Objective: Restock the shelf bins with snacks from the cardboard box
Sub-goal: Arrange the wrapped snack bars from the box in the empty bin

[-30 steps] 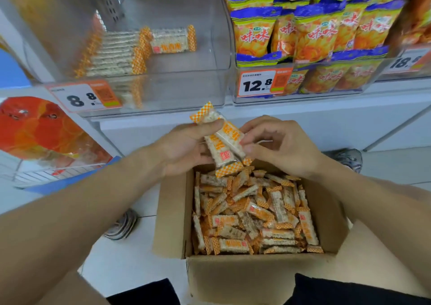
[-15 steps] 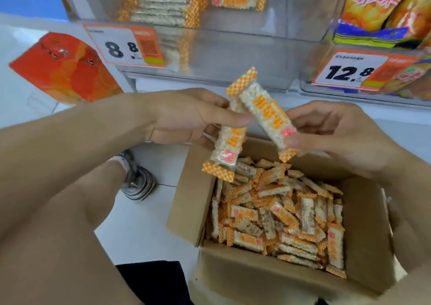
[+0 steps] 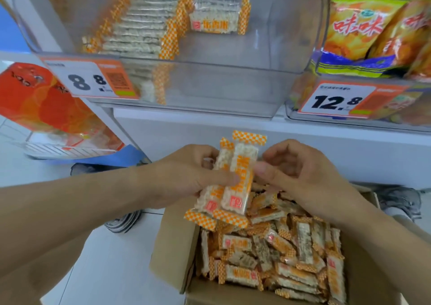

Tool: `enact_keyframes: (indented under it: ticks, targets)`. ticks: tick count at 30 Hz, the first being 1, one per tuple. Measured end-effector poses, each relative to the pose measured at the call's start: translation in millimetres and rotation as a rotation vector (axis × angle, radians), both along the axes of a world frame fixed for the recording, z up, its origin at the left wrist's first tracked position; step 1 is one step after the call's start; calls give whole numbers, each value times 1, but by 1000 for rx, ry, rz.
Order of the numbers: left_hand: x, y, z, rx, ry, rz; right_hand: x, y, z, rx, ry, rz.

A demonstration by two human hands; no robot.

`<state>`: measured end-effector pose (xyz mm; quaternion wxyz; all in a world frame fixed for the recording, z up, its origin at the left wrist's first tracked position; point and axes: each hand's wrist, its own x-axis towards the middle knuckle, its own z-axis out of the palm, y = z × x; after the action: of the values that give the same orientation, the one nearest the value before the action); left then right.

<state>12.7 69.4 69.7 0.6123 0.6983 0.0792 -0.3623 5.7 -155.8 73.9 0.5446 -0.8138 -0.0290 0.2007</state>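
Grip: the left hand [image 3: 186,176] clamps two clear-wrapped puffed-rice bars with orange checkered ends [image 3: 229,176], thumb across their fronts; the bars stand nearly upright, side by side and overlapping.
Right hand: the right hand [image 3: 300,174] has its fingers curled, thumb tip touching the nearer bar's right edge; whether it truly pinches the bar I cannot tell.
Where the bars are: in the air, directly above the far left corner of the open brown cardboard box [image 3: 172,253], below the shelf front.
Done: above and beyond the grip, the clear plastic shelf bin [image 3: 233,90] with the 8.8 price tag [image 3: 89,78] already holds one packed row of the same bars [image 3: 137,29] along its left side, plus one single bar [image 3: 218,17] lying crosswise behind it.
Left: judging by the bare floor of that bin right of the row, most of the filling remains; the box below the grip is heaped with loose bars.
Count, held: two bars.
Count, bin: one row, too tightly packed to count, and one loose bar.
Count, box: dozens, uncountable in the pile.
Count, bins in view: two; the one up and right of the grip, tagged 12.8 [image 3: 335,100], is full of yellow-and-blue snack bags [image 3: 363,29].
Judgement: early in the task.
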Motion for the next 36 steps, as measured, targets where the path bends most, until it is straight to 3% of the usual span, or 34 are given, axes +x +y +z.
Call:
enact_keyframes:
  ticks: [2,7,16,18,21,26,33,36]
  targets:
    - [-1,1,1,37,-34,-97,3,0,2,61,30,-53]
    - [-2,0,3,26,-63,-171,10,-5,8,115,102,111]
    - [1,3,5,-14,-94,-294,0,-6,11,223,88,61]
    - [1,4,6,10,-124,-340,-1,-4,6,153,59,50]
    - [1,6,12,130,-204,-466,-1,-10,6,-146,-125,133]
    - [5,7,27,274,-307,-671,-6,-1,14,-51,-88,418]
    - [16,28,45,531,-420,-627,-4,3,15,43,-147,173]
    - [15,36,43,450,-507,-462,-2,2,13,100,-156,59]
